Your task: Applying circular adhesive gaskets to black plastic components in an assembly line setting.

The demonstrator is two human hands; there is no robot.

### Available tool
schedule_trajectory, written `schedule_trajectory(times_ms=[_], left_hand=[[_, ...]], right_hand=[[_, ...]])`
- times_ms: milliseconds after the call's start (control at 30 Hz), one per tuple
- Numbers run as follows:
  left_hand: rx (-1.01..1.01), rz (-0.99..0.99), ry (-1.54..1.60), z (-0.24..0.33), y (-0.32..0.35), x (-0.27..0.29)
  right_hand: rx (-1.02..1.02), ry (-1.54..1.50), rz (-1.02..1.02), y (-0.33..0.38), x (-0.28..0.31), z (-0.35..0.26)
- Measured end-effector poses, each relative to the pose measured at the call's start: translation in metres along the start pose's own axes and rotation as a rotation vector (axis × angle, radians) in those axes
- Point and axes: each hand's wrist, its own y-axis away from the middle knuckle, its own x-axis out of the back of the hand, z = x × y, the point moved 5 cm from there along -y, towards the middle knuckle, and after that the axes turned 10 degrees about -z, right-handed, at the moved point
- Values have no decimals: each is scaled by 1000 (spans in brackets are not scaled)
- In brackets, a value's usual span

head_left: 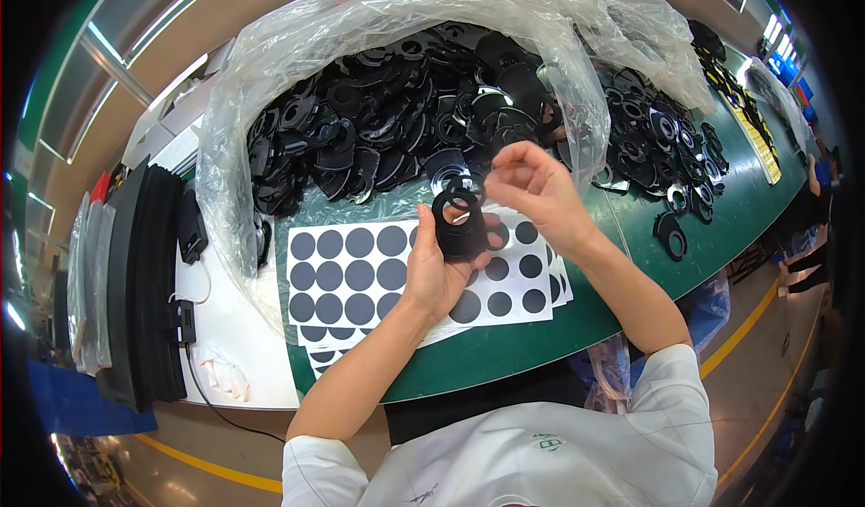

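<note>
Left hand (432, 268) clamped on small stack of black ring-shaped plastic parts (458, 223). Right hand (532, 187), at 1 o'clock of stack, fingertips pinched together, contents unclear. White sheets of round black stickers (360, 277) mostly full. Big pile of black parts in clear bag (396, 120) remains; judging early.

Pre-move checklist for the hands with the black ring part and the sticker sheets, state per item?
1. Left hand grips the black ring part: ok.
2. Right hand at the ring's top edge, fingertips pinched: ok.
3. Round sticker held in the right fingertips: cannot tell, too small.
4. Sheets of dark round stickers lie under the hands, many circles left: ok.
5. Bag of black parts open behind the hands: ok.
6. Green table edge free near the body: ok.
</note>
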Motion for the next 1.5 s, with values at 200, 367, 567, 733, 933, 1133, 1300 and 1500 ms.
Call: schedule_trajectory(times_ms=[200,367,567,733,933,1133,1300,1500], left_hand=[[0,45,16,-1,0,1],[9,38,-2,0,1,-2],[6,44,-16,0,1,-2],[2,45,-8,-1,0,-2],[-4,36,-10,0,1,-1],[0,38,-12,-1,0,-3],[-15,42,-9,1,1,-1],[6,15,-117,2,-1,-6]], right_hand=[[-96,-6,-25,1,-6,19],[-62,66,-35,2,-7,23],[-74,76,-9,3,-7,24],[-32,78,2,2,-8,23],[-64,58,2,2,-8,26],[-126,65,-28,4,-7,26],[-114,75,-38,3,-9,26],[-93,82,-35,5,-10,23]])
